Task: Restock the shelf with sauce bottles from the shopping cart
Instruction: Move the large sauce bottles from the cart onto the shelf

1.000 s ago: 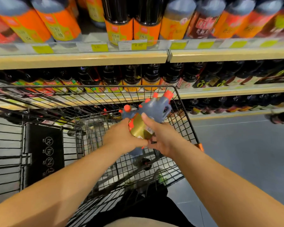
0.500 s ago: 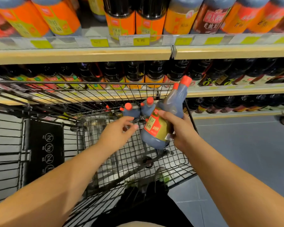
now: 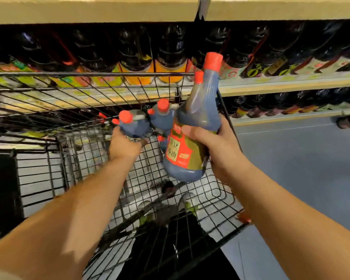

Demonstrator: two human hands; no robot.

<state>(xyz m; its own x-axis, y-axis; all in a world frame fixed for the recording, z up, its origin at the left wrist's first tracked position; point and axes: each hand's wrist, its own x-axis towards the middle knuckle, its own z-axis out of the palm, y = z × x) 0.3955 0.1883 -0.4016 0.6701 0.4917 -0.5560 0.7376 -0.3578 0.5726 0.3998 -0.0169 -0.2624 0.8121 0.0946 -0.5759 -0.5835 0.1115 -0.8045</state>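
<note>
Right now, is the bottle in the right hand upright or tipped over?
Nearly upright: the sauce bottle has its red cap on top, neck leaning slightly right, held in the grip of the right hand.

2 bare forearms reach far. The right hand (image 3: 215,147) stands higher, thumb across and fingers curled round an upright bottle (image 3: 192,126). The left hand (image 3: 124,147), just left, grips a second bottle (image 3: 134,125) from below.

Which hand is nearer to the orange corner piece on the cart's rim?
Right. The right hand, holding a sauce bottle, is over the right side of the cart, above the orange corner piece; the left hand grips another bottle farther left.
</note>
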